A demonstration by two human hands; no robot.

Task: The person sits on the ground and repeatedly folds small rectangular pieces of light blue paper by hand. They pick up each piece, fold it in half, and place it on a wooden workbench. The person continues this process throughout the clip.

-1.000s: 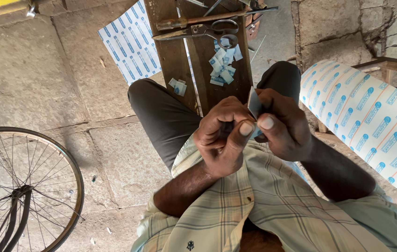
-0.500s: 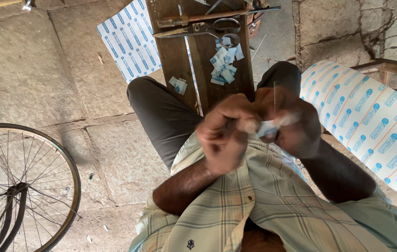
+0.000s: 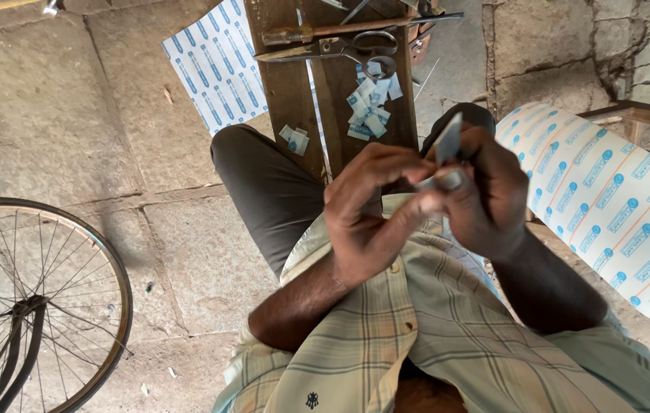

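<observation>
Patch point(image 3: 448, 141), grey, pinched in my right hand point(image 3: 485, 191); left hand point(image 3: 367, 206) picks its edge (backing, I judge) — steady peel next

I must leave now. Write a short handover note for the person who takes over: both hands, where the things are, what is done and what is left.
Left hand: fingers closed on the small pale piece, held over the lap.
Right hand: pinches the same piece; a thin grey strip stands up from it.
Wooden board: scissors, a screwdriver, a heap of cut blue-and-white pieces.
Printed sheet on the floor, printed roll on the right, bicycle wheel on the left.
Done: several pieces cut.
Left: the piece in hand is unfinished.
</observation>
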